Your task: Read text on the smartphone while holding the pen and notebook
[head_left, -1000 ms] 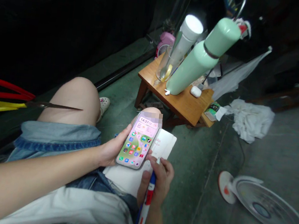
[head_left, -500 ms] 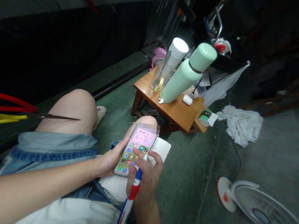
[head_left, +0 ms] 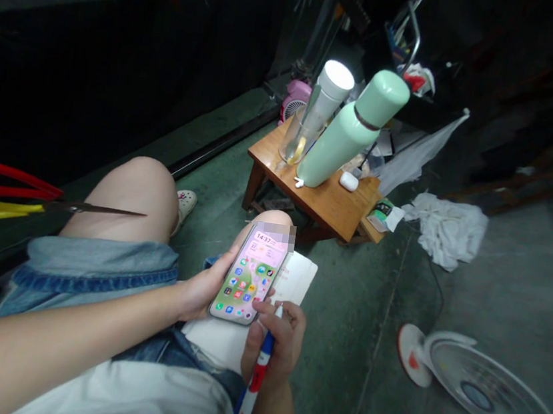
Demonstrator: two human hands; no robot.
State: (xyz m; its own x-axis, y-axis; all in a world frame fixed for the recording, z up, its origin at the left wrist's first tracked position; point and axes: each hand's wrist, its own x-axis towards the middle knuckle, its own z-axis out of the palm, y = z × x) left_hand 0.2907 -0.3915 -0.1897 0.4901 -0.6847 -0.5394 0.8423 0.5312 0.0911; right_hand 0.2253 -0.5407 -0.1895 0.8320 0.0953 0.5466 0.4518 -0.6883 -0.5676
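Note:
My left hand (head_left: pixel 203 285) grips a lit smartphone (head_left: pixel 249 274) from its left side, screen up, showing rows of app icons. My right hand (head_left: pixel 274 344) is closed round a blue, white and red marker (head_left: pixel 253 382) just below the phone's lower right corner, its thumb near the screen edge. Under both lies a white notebook (head_left: pixel 298 278) resting on my right thigh. I sit in denim shorts with bare knees.
A low wooden stool-table (head_left: pixel 330 203) ahead bears a mint green flask (head_left: pixel 354 130), a white tumbler, a glass and an earbud case (head_left: pixel 349 181). A white cloth (head_left: pixel 448 228) and a tipped fan (head_left: pixel 479 386) lie on the green floor at right. Scissors with red and yellow handles (head_left: pixel 30 197) jut in from the left.
My right hand slid up over the phone screen half a second ago, then dropped back below its lower corner. The phone stays in my left hand. The view shifted slightly.

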